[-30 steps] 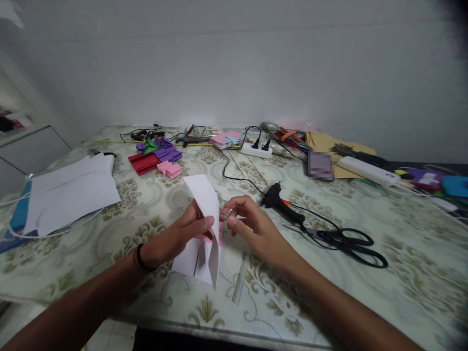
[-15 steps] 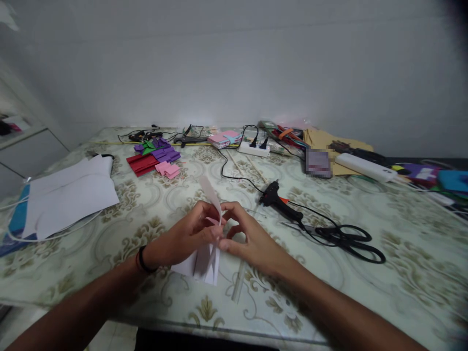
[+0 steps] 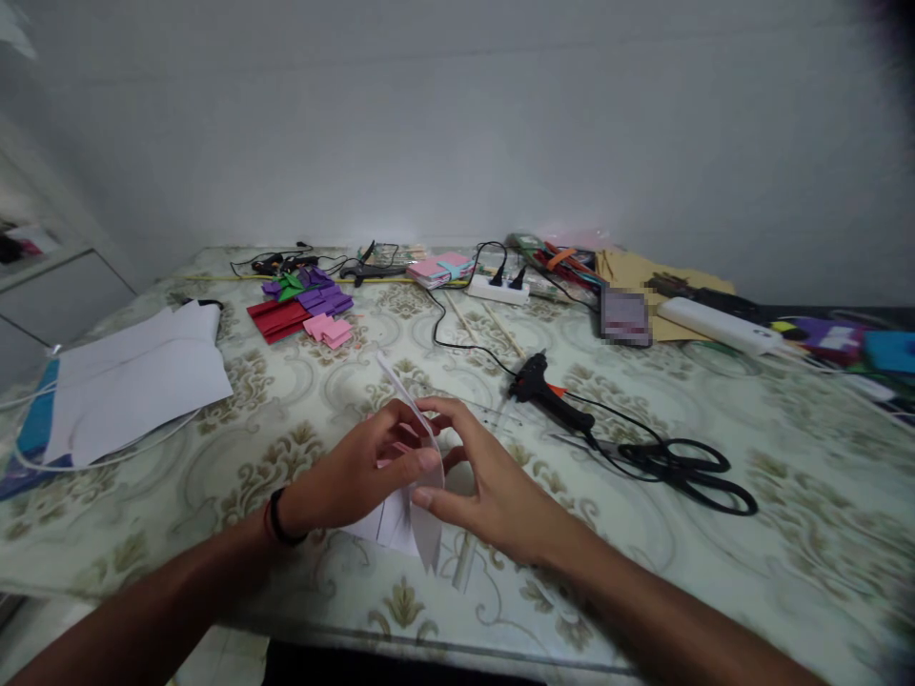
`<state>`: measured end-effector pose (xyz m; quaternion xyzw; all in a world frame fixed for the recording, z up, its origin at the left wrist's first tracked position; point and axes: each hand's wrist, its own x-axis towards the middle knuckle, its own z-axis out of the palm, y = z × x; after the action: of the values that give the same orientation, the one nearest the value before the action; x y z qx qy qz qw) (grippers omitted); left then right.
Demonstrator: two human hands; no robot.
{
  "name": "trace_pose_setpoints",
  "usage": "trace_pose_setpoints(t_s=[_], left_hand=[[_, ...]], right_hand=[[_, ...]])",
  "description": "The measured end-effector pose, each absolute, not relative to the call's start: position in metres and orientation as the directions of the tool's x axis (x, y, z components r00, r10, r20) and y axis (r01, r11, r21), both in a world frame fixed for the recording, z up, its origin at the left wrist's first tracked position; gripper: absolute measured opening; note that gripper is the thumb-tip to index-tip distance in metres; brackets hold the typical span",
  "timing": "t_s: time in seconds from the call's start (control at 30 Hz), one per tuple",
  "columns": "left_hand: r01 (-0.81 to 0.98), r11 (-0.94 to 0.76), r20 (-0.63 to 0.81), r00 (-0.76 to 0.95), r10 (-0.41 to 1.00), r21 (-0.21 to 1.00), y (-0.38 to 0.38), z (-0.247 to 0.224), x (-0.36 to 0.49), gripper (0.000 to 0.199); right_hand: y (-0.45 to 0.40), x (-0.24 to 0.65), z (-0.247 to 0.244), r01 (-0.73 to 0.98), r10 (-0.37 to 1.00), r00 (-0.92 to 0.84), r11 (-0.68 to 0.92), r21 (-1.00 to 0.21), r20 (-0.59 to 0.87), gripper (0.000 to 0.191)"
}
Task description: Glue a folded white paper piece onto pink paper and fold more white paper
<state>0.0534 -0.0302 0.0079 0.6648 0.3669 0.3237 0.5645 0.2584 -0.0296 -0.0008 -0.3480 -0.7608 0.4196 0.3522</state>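
Observation:
Between my hands is a folded piece of white paper (image 3: 427, 534), its creased lower panels near the tablecloth and a narrow curved strip rising above my fingers. My left hand (image 3: 390, 464) pinches it, thumb pressed on the near face, with a bit of pink showing behind the fingers. From the right, my right hand (image 3: 476, 467) grips the same paper, fingertips at the upper edge and thumb lower down. A clear glue stick (image 3: 463, 564) lies on the table just under my right wrist. The paper's far side is hidden by my fingers.
Right of my hands lie a black glue gun (image 3: 550, 393) and black-handled scissors (image 3: 686, 472). White sheets (image 3: 143, 376) rest at the left. Red folded paper (image 3: 277, 321), pink pieces (image 3: 329, 330) and a white power strip (image 3: 498, 289) are farther back.
The white paper has turned and bowed, so its right panel now stands edge-on and reaches lower. My right thumb and fingers have spread a little along it.

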Motion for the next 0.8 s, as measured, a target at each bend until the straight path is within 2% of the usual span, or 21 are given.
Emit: trace_pose_setpoints(t_s=[0.13, 0.3, 0.43, 0.57, 0.7, 0.8], left_hand=[[0.106, -0.051, -0.010, 0.510, 0.860, 0.993, -0.0298, 0.0071, 0.0525, 0.037], [0.107, 0.001, -0.055, 0.504, 0.862, 0.994, -0.0300, 0.0085, 0.0535, 0.049], [0.133, -0.006, -0.058, 0.477, 0.877, 0.991, -0.0294, 0.0051, 0.0537, 0.044], [0.078, -0.017, -0.025, 0.503, 0.864, 0.997, -0.0287, 0.0045, 0.0512, 0.046], [-0.014, 0.078, -0.054, 0.599, 0.799, 0.997, -0.0245, 0.0070, 0.0486, 0.066], [-0.086, 0.091, -0.014, 0.643, 0.766, 0.992, -0.0213, 0.0069, 0.0474, 0.084]], right_hand=[[-0.0268, 0.2589, -0.0031, 0.237, 0.815, -0.515, 0.433, -0.870, 0.265, 0.066], [-0.0261, 0.2596, -0.0054, 0.215, 0.774, -0.549, 0.496, -0.841, 0.316, 0.073], [-0.0274, 0.2600, -0.0057, 0.212, 0.776, -0.555, 0.480, -0.851, 0.300, 0.076], [-0.0273, 0.2605, -0.0057, 0.197, 0.789, -0.549, 0.442, -0.875, 0.275, 0.075], [-0.0269, 0.2596, -0.0060, 0.175, 0.808, -0.534, 0.394, -0.903, 0.249, 0.078], [-0.0269, 0.2595, -0.0065, 0.168, 0.811, -0.530, 0.384, -0.908, 0.246, 0.084]])
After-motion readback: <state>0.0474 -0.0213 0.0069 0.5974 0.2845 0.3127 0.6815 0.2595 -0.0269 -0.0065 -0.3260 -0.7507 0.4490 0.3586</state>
